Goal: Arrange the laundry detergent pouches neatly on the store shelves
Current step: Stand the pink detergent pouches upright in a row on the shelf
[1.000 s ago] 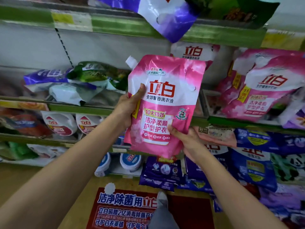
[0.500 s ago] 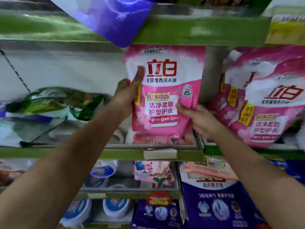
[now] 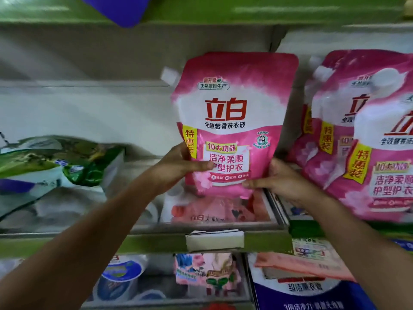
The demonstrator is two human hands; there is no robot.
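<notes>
**Now placing: one pink pouch going upright onto the middle shelf**

Leftmost, a green-and-white bag lies slumped on its side on the same shelf level, well apart from our work. Not ours to handle this moment.

Our left hand grips the lower left edge of the pink pouch, thumb laid across the front print, fingers hidden behind. We judge it a firm pinch, though the back fingers cannot be seen.

The pouch itself stands upright, label facing us, spout cap at its upper left corner. Its bottom edge sits low in the shelf bay, just above or touching a flat pink pack lying there; we cannot tell which.

Our right hand holds the lower right corner, thumb pressed on the front, fingers curled behind.

Further right, just beside, matching pink pouches lean in a stack in the next bay.

Below, the green shelf edge carries a price tag.

Step in hand, as we read it: seating the pouch. Next move calls for settling the base squarely, checking it stands without tipping forward, then easing both grips off.
</notes>
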